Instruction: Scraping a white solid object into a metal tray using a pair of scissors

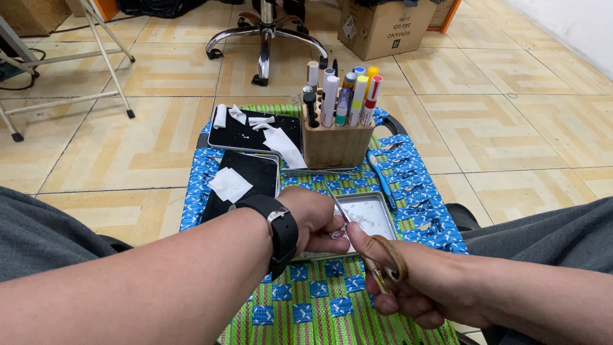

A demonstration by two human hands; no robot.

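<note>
**Scissors at a small white scrap**

The right hand (408, 281) grips brown-handled scissors (367, 246), blades pointing to 11 o'clock. The left hand (316, 220), closed, pinches a small white scrap (336, 234) at the blades, over a metal tray (377, 214). A wooden marker holder (335, 144) stands at 12 o'clock.

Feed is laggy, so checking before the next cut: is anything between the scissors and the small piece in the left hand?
Nothing visible. The right hand holds the scissors with the blades reaching right up to the small white piece pinched in the left hand, above the shallow metal tray. Whether the blades touch it cannot be told.
</note>
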